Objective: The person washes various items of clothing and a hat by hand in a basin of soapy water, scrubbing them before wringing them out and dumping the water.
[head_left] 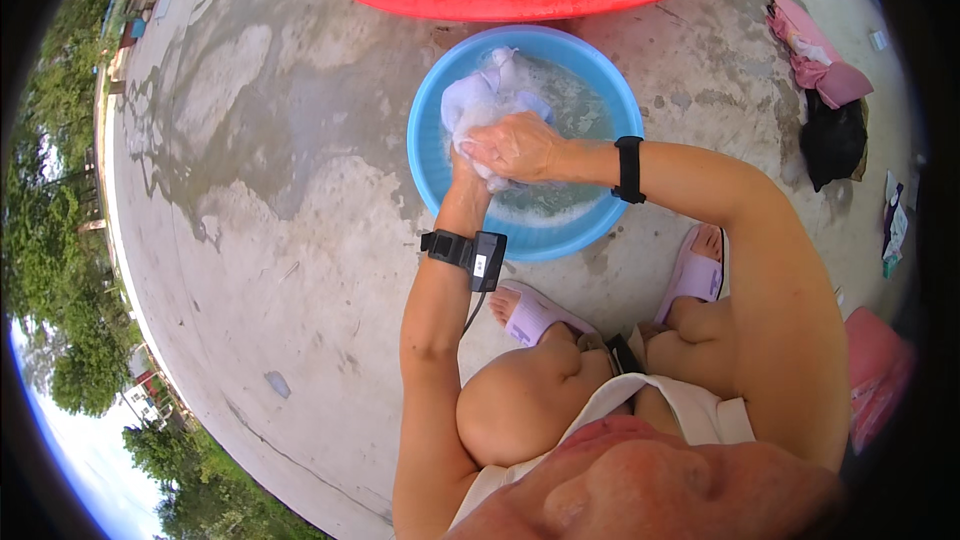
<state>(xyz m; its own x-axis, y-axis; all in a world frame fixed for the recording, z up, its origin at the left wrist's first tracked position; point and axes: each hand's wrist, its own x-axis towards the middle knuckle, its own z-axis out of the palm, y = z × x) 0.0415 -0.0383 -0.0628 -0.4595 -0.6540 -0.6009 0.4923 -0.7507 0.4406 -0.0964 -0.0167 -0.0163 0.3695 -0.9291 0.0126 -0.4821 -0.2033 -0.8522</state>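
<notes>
I have the right hand's fingers (482, 148) curled over a wad of wet, pale lavender cloth (465, 100), closed on it with hardly a gap; its soft folds bulge out just beyond them, slick with white foam (474, 127), and a twisted end pokes out on their near side. The left hand (467, 168) meets them from below, against the same cloth, but its own fingers are buried in cloth and suds, so I cannot tell how far they are bent. Around both sets of fingers runs the smooth round rim of a sky-blue plastic basin (424, 145); to their right I see cloudy, bubbly water (585, 105). Farther out past the fingers curves a glossy red plastic tub (525, 2). Toward the body from them, two lavender slides (537, 316) with ribbed straps stand on rough, damp-blotched concrete (300, 230). Well off to the fingers' right lie crumpled pink fabric (812, 35) and a limp black heap (833, 140).
</notes>
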